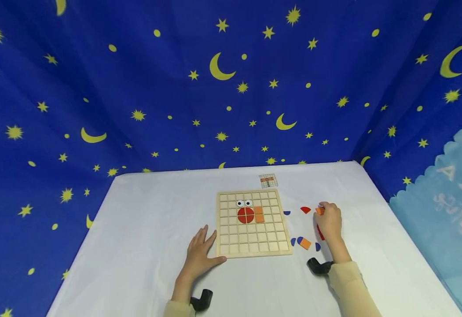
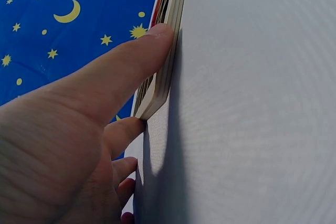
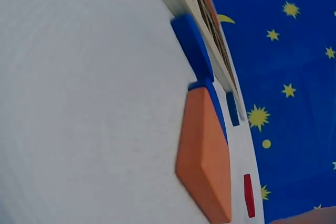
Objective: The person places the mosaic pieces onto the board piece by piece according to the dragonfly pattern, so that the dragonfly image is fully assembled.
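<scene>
A wooden grid board [image 1: 231,246] lies flat on the table with a red disc of quarter pieces [image 1: 245,215], two eye pieces [image 1: 244,203] and orange squares [image 1: 259,214] in its cells. At its lower left corner my left hand [image 1: 200,255] spreads its fingers; in the left wrist view the thumb [image 2: 142,51] presses along the board's edge. To the right of the board, my right hand [image 1: 330,222] pinches an orange block [image 1: 320,211] between thumb and fingers. Just under that hand, a red piece [image 1: 320,232] is partly covered.
Between board and right hand lie a red quarter piece [image 1: 305,210], an orange block [image 1: 305,243] overlapping a blue piece, and other blue pieces [image 1: 287,212]. Behind the board is a small pattern card [image 1: 268,180]. Starry blue cloth [image 1: 183,97] rises behind the white table.
</scene>
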`<state>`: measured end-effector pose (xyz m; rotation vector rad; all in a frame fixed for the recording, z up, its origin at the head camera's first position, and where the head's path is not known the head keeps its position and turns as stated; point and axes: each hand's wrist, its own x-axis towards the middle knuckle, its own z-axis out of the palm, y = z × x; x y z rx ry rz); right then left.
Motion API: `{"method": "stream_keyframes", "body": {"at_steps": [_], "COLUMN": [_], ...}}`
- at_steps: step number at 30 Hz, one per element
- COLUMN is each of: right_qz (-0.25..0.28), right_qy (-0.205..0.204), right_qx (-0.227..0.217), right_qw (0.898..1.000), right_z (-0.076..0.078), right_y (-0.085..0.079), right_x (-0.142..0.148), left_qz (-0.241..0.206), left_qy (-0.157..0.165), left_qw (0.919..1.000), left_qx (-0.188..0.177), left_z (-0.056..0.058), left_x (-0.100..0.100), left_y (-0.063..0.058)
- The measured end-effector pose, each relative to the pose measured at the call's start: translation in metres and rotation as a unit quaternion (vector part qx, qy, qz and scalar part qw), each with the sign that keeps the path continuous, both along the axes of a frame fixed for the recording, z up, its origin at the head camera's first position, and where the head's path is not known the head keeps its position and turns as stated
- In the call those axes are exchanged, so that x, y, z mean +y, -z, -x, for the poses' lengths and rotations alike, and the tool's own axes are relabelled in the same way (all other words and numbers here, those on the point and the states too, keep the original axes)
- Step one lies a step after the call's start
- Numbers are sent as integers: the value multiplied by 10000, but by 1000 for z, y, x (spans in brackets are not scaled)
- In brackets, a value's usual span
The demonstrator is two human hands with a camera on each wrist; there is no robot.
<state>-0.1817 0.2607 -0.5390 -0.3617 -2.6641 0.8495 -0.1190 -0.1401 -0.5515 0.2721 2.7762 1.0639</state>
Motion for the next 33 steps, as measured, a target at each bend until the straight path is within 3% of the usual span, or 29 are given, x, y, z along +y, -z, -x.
{"method": "stream_keyframes", "body": {"at_steps": [9,18,27,33], "right_qz": [197,502,693,713], "right_qy": [281,-130,-1514,-2546], "right_qx": [111,62,172,114], "right_qw": [9993,9986,9859,9643], "right_z": [-3,-14,5,22], "right_y": [-1,-11,-30,-25], "right_x": [11,-11,-76,-121], "left_qz": [-213,-147,-90,-106], "left_qy": [252,322,217,121], "left_qw": [9994,9994,9997,9999], "left_qx": [127,6,83,48], "left_z": [4,0,-1,-2], "left_x": [6,6,1,-4], "left_y": [-3,-3,-2,-2]}}
